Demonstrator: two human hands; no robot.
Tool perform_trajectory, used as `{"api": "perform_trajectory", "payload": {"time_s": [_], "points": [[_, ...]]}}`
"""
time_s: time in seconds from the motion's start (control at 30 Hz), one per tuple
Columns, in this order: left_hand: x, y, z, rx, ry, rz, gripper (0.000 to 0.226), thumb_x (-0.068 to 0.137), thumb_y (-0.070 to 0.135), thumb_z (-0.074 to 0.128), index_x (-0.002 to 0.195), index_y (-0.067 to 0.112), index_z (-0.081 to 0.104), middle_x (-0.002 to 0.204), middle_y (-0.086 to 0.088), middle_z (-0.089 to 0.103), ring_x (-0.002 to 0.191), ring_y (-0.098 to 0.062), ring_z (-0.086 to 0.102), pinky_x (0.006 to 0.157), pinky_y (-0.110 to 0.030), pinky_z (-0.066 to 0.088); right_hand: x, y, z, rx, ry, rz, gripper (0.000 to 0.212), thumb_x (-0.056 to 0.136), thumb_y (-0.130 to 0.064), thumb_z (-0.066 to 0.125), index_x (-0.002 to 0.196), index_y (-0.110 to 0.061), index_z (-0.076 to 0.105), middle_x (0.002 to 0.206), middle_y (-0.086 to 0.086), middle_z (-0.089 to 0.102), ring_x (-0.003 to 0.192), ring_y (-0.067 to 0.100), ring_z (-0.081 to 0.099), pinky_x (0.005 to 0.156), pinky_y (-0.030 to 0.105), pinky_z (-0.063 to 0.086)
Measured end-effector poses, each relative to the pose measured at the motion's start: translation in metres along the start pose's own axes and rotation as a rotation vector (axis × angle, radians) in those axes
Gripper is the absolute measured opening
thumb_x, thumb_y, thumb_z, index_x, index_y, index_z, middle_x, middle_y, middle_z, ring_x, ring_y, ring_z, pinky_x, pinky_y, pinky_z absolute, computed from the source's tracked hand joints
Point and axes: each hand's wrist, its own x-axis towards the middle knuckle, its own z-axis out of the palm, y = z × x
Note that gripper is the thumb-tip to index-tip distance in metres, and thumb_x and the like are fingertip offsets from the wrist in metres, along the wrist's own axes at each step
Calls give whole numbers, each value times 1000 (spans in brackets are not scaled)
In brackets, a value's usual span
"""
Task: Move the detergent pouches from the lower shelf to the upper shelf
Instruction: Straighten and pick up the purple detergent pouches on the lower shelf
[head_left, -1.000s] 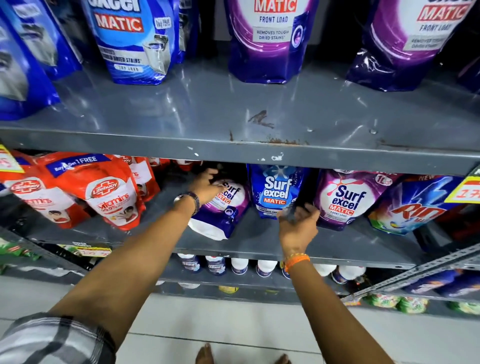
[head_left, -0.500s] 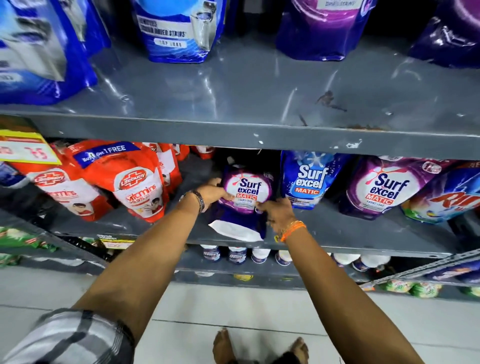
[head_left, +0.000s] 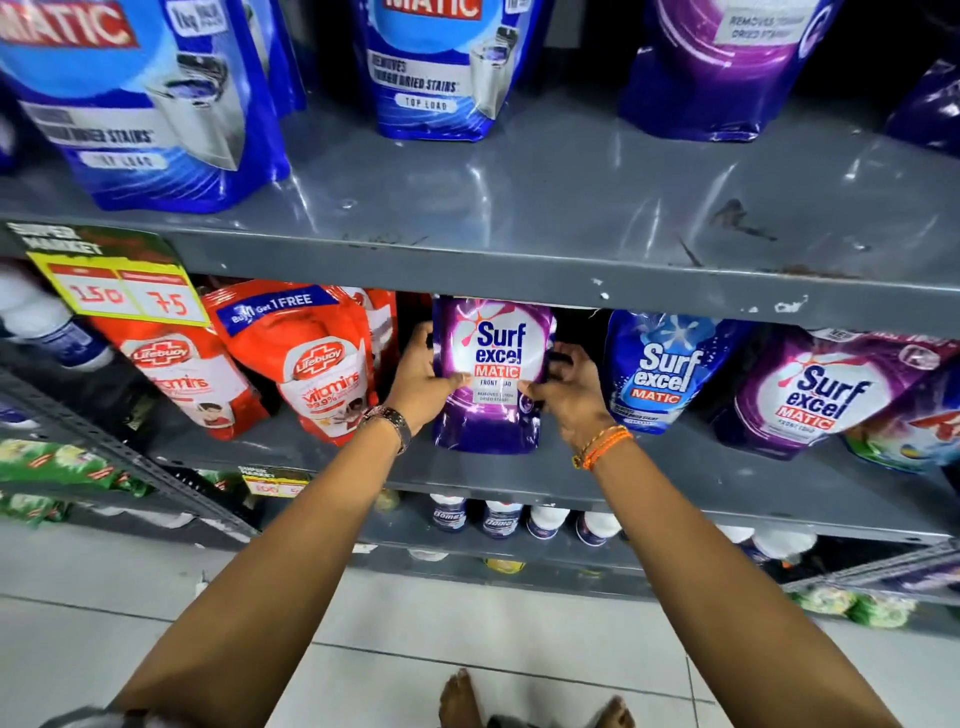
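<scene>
- Red soap pouches (head_left: 317, 364) lean just left of the left hand (head_left: 423, 382) — an elbow swinging out on the lift could topple them.
- Both hands are clamped on the purple pouch (head_left: 493, 374), left hand on one edge, right hand (head_left: 569, 395) on the other; it stands upright on the lower shelf (head_left: 675, 483), its top close under the upper shelf (head_left: 519, 270).
- Pulled straight up, the pouch would likely catch that lip — it must come forward first.
- The blue pouch (head_left: 657, 371) just right of the right hand could be dragged out.

Purple pouch (head_left: 491, 374), blue pouch (head_left: 657, 371), red-orange refill packs (head_left: 317, 358), grey shelf (head_left: 519, 270)
</scene>
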Motion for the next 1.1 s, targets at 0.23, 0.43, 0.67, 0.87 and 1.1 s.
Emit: {"api": "perform_trajectory", "payload": {"time_s": [0.23, 0.43, 0.67, 0.87, 1.1], "points": [[13, 4, 6, 60, 215, 80, 89, 79, -15, 70, 152, 14, 28, 129, -18, 69, 114, -23, 67, 101, -49, 55, 26, -9, 17, -127, 61, -216, 74, 66, 14, 85, 129, -2, 50, 124, 16, 68, 115, 31, 67, 102, 50, 55], [15, -2, 12, -25, 247, 37, 97, 81, -17, 68, 158, 12, 17, 137, -19, 63, 118, -18, 62, 104, -45, 52, 24, -5, 16, -121, 73, -289, 71, 71, 13, 82, 132, -1, 49, 127, 19, 68, 115, 25, 66, 98, 36, 58], [7, -7, 12, -19, 233, 10, 94, 85, -17, 64, 159, 10, 14, 151, -21, 50, 139, -30, 51, 114, -51, 44, 19, 6, 10, -112, 9, -299, 69, 72, 15, 81, 129, -1, 47, 123, 22, 68, 113, 32, 69, 94, 44, 60], [-7, -10, 17, 1, 260, 7, 91, 85, -16, 64, 158, 10, 17, 156, -21, 42, 138, -19, 46, 114, -43, 41, 12, 15, -2, -108, -57, -262, 67, 76, 14, 78, 132, -2, 44, 126, 25, 65, 120, 37, 65, 100, 46, 56], [-34, -4, 34, -120, 394, -14, 78, 81, -17, 70, 147, 11, 38, 148, -18, 50, 137, -28, 49, 112, -41, 44, -27, 28, -59, 58, -70, -169, 48, 82, 11, 70, 125, -4, 53, 131, 20, 59, 114, 25, 58, 70, 18, 59]]}}
